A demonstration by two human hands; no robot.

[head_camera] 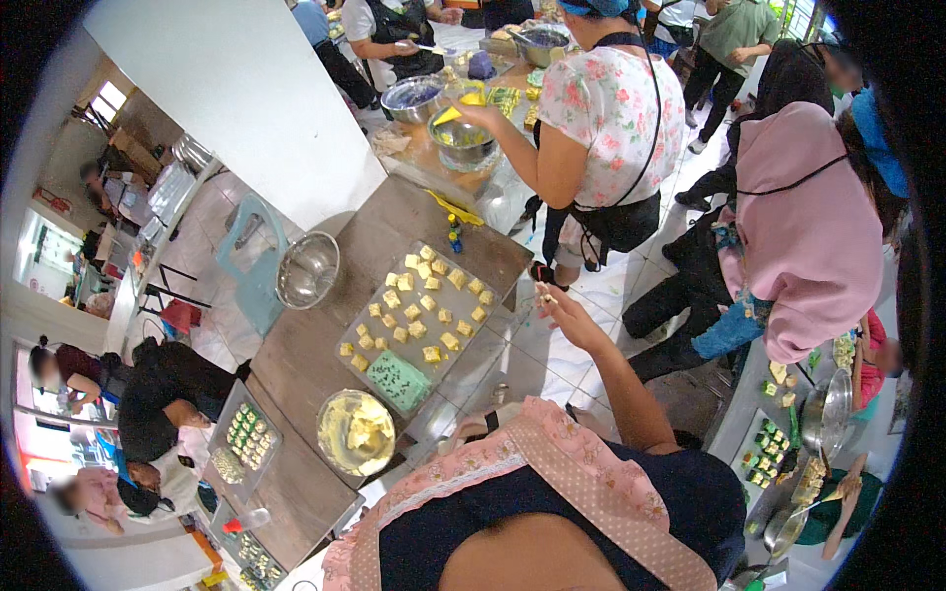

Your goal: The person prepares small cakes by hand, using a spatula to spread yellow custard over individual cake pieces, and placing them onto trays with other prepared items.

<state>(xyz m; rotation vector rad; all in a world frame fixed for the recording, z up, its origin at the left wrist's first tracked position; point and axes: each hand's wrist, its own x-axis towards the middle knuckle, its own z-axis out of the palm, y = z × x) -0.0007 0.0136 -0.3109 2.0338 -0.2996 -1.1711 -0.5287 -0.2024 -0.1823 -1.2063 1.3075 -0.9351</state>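
Observation:
My right hand [570,316] is raised beyond the right edge of the table, with its fingers apart. Pale bits, like frosting or crumbs, cling to the fingertips. My left hand is out of view. Before me a metal tray [462,284] carries several small yellow-coated cake cubes [414,329] in loose rows. At its near corner sits a mint-green block [399,380] dotted with dark specks. Close to my body stands a bowl of pale yellow frosting [358,432], smeared up its sides.
Small food-colouring bottles [454,235] and a yellow piping bag or plastic strip [454,207] lie at the table's far end. An empty steel bowl [308,270] tilts by a chair [255,258]. A person in a floral shirt [613,125] stands ahead; another tray [247,443] is left.

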